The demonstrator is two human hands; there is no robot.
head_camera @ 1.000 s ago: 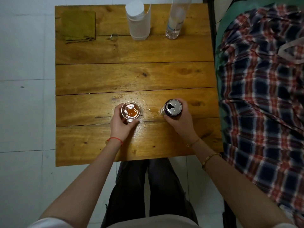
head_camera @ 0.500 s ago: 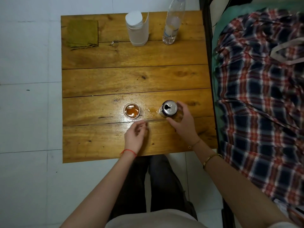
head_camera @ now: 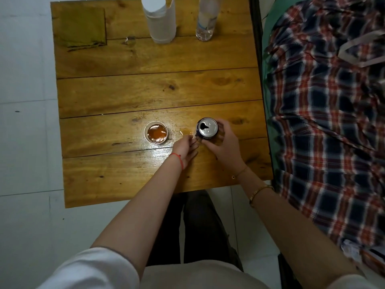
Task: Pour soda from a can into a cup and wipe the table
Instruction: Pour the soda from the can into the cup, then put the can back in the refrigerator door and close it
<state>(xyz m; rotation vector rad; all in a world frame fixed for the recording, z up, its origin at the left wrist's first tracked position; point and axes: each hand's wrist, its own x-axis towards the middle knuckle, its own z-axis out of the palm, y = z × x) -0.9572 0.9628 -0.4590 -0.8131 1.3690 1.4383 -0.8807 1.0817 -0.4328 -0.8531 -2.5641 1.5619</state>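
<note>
Gripping can point(head_camera: 207, 127), right hand point(head_camera: 224, 147)

Both bare forearms reach up from six o'clock and converge near the middle. The right hand point(head_camera: 224, 146) sits at about one o'clock of the left, its fingers curled in a closed grip and the thumb up toward twelve. The left hand point(head_camera: 184, 150) lies just beside it at seven o'clock, its fingers loosely bent, with their tips pointing to one o'clock, nearly touching the right thumb.
</note>
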